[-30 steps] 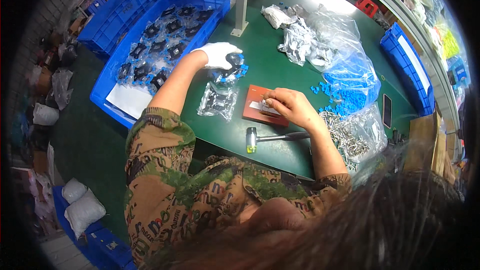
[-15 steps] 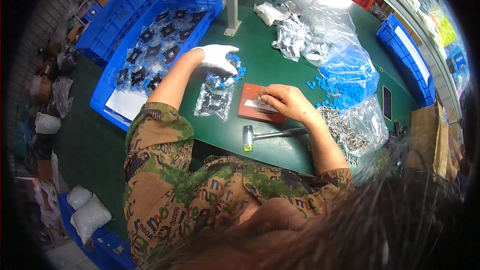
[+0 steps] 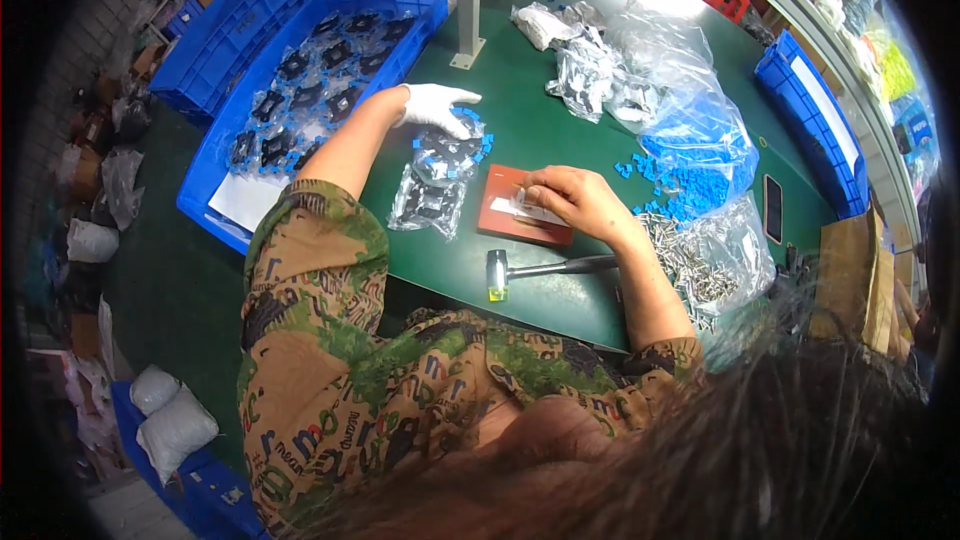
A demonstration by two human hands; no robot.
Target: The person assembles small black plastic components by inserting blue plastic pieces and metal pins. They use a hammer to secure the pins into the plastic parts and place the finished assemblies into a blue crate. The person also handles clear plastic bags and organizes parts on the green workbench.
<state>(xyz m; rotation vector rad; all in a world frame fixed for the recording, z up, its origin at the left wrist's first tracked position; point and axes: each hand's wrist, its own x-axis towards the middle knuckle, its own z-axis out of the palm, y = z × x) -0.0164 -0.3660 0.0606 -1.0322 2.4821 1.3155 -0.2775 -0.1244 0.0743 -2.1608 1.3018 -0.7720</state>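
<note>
My left hand (image 3: 436,108), in a white glove, has its fingers apart at the far edge of a clear plastic bag (image 3: 447,156) holding a dark part with blue clips around it. A second bagged black part (image 3: 426,202) lies just nearer to me. My bare right hand (image 3: 578,200) rests over a reddish-brown block (image 3: 498,222) with a whitish strip on it. Its fingertips are pinched together above the block, and whatever lies between them is too small to make out. In front of the block lies a hammer (image 3: 497,274) with a dark handle and a yellow-green face.
At left, a blue crate (image 3: 212,202) holds several bagged black parts. Blue clips (image 3: 692,185) and metal pins (image 3: 700,265) spill from clear bags at right, by a phone (image 3: 773,208). A metal post (image 3: 468,10) stands at the back; crumpled bags (image 3: 585,70) lie beside it.
My left hand has drawn slightly back and away from the bag, uncovering more of it. The right hand stays over the block, nearly unmoved.
</note>
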